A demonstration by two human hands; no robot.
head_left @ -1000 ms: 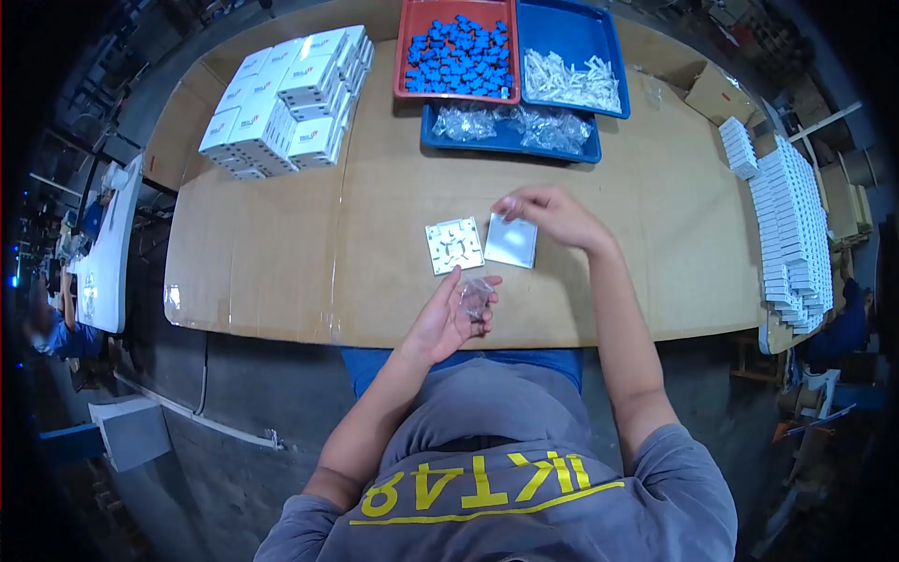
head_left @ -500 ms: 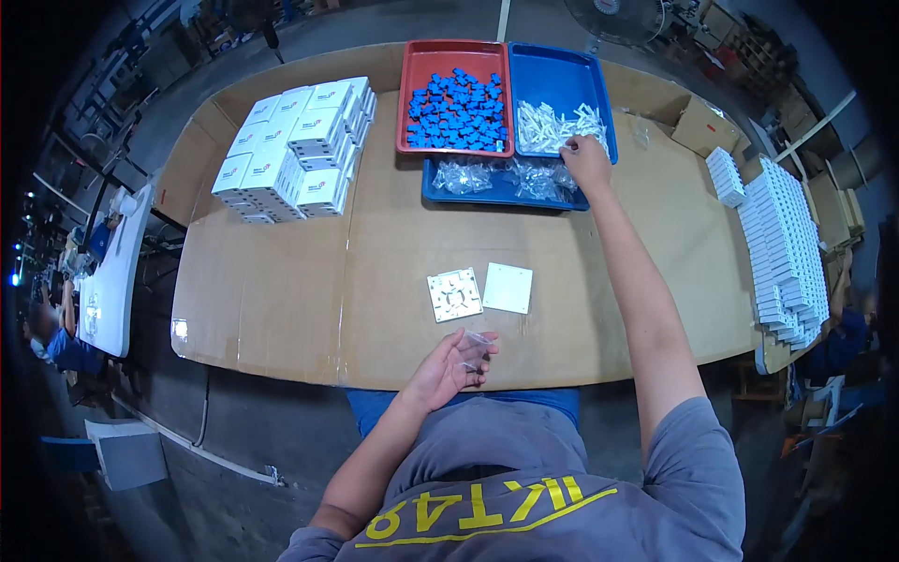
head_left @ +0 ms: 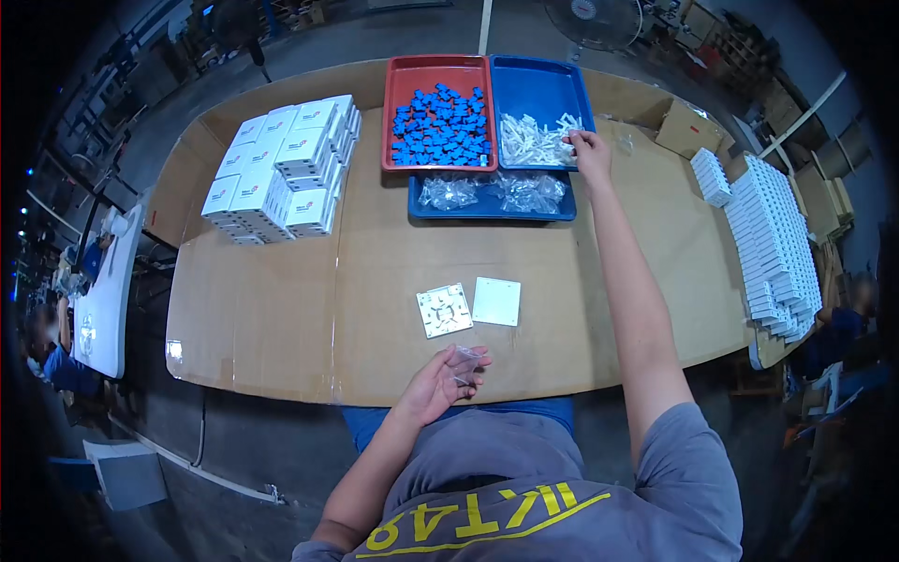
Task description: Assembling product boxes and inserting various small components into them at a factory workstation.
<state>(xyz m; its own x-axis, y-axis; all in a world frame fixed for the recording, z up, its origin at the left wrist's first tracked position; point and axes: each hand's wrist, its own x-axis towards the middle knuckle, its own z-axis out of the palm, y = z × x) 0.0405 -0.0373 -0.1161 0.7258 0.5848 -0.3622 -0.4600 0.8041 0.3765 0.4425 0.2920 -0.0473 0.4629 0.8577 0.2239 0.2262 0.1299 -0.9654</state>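
My left hand (head_left: 433,386) is near the table's front edge, palm turned up, its fingers curled round a small clear plastic bag (head_left: 464,363). Just beyond it lie a square white plate with a moulded pattern and holes (head_left: 444,311) and a plain white square plate (head_left: 496,301), side by side. My right hand (head_left: 591,155) reaches to the right rim of a blue tray (head_left: 541,80). Its fingertips are pinched at the edge of a heap of slim white plastic pieces (head_left: 532,142), with a white piece showing at them.
Left of the blue tray stands a red tray (head_left: 435,73) of small blue parts. Beneath both, another blue tray (head_left: 492,208) holds clear bags. White boxes (head_left: 281,169) are stacked at the left, rows of white units (head_left: 773,248) at the right. Cardboard walls edge the table.
The whole view has shifted, with the table sitting slightly lower and further left. My right hand has moved a little to the right along the white pieces; my left hand still holds the bag.
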